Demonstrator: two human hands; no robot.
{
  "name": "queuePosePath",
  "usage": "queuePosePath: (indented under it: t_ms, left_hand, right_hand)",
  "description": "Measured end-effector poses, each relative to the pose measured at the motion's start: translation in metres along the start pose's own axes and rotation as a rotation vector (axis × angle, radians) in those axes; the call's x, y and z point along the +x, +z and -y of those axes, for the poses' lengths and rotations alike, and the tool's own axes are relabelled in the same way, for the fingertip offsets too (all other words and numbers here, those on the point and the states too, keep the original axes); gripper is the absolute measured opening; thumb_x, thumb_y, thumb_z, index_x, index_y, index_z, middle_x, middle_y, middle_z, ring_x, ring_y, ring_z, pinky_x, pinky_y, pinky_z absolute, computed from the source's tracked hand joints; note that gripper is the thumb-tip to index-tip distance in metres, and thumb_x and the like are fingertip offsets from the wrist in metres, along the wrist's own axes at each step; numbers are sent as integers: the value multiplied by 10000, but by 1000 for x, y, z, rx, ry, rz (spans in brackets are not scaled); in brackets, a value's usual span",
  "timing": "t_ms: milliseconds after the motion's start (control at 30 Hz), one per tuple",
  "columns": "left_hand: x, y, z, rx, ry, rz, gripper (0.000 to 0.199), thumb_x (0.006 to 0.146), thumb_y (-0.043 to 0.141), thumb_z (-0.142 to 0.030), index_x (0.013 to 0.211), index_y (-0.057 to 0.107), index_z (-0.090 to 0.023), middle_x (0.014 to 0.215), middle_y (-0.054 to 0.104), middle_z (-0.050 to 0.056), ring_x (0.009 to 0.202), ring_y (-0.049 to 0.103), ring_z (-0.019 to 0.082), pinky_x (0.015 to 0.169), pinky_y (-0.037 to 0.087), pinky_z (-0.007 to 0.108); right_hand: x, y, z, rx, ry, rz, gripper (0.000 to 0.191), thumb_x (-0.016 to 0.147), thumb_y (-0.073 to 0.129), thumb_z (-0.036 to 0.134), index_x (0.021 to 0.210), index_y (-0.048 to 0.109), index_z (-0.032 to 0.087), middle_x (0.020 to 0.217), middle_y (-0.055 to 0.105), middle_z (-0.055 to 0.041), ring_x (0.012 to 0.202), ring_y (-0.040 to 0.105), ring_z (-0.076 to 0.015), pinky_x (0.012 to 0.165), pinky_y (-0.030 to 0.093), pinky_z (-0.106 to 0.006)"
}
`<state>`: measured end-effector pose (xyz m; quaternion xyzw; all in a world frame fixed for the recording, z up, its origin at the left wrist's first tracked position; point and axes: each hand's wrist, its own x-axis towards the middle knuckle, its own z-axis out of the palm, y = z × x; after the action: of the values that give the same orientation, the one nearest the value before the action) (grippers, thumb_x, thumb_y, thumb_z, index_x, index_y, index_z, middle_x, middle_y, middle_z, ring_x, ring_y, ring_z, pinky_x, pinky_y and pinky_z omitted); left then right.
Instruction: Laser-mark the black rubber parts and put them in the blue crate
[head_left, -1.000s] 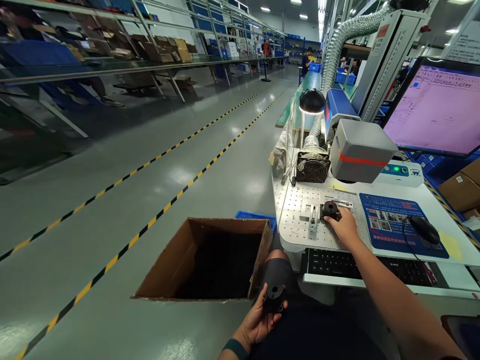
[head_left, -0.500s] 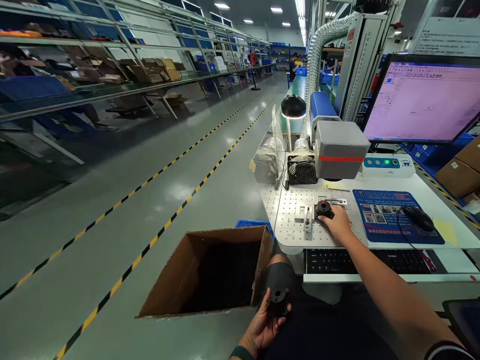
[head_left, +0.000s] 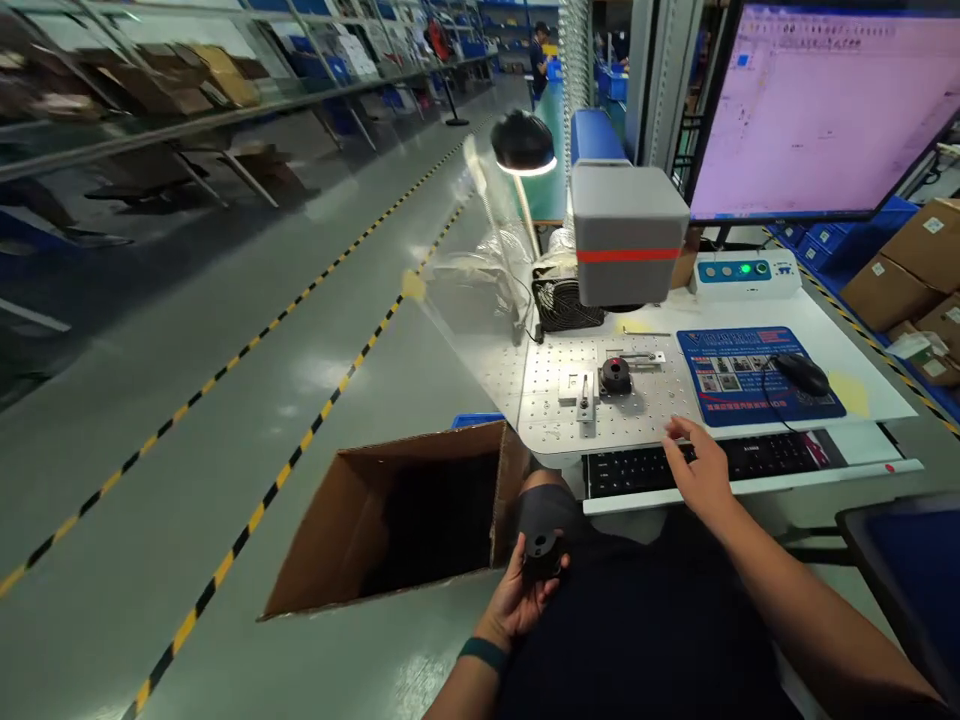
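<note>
Holding one black part [head_left: 538,562], left hand [head_left: 516,598]: grip wrapped around it, beside the cardboard box [head_left: 319,545]. Right hand [head_left: 703,475]: grip spread, thumb apart from fingers, above the keyboard [head_left: 626,474]. Second black part [head_left: 616,378]: on the perforated plate [head_left: 637,425] atop the counter [head_left: 886,398], next to slotted metal stops [head_left: 585,408], red spot on its top. Grey machine head [head_left: 630,235] above the plate.
</note>
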<state>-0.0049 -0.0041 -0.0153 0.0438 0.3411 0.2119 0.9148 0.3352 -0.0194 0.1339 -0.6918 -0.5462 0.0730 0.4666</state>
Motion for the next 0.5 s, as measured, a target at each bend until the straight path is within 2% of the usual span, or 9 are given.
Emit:
queuePosePath:
  t_ms: [100, 200, 300, 500]
  left_hand:
    - [5, 0, -1, 30, -36, -7, 601, 955, 403, -629, 1402, 452, -231, 971, 680, 127, 504, 599, 114, 400, 465, 173]
    - [11, -3, -1, 54, -37, -8, 600, 963, 374, -627, 1431, 397, -253, 1009, 675, 128, 508, 584, 106, 416, 475, 180]
    - [15, -3, -1, 58, -49, -1, 611, 963, 369, -628, 1434, 374, -240, 1007, 670, 136, 510, 573, 99, 427, 469, 171]
    - [10, 7, 1, 78, -25, 2, 568, 977, 288, -618, 1339, 446, -209, 948, 660, 132, 497, 563, 98, 402, 431, 146]
  right_hand:
    - [-37, -8, -4, -23, 9, 41, 354, 959, 483, 294, 1300, 550, 223, 1104, 701, -76, 1058, 642, -238, 985, 486, -430]
    - [-60, -8, -11, -36, 7, 74, 369, 961, 461, 251, 1323, 531, 228, 1109, 700, -70, 1062, 638, -230, 976, 499, -434]
    - [-72, -6, -17, -42, 1, 81, 379, 966, 455, 229, 1341, 513, 228, 1120, 696, -74, 1055, 633, -234, 950, 515, -449]
    - [-77, -5, -23, -57, -65, 90, 386, 957, 453, 178, 1336, 505, 229, 1113, 695, -82, 1032, 632, -246, 934, 517, -483]
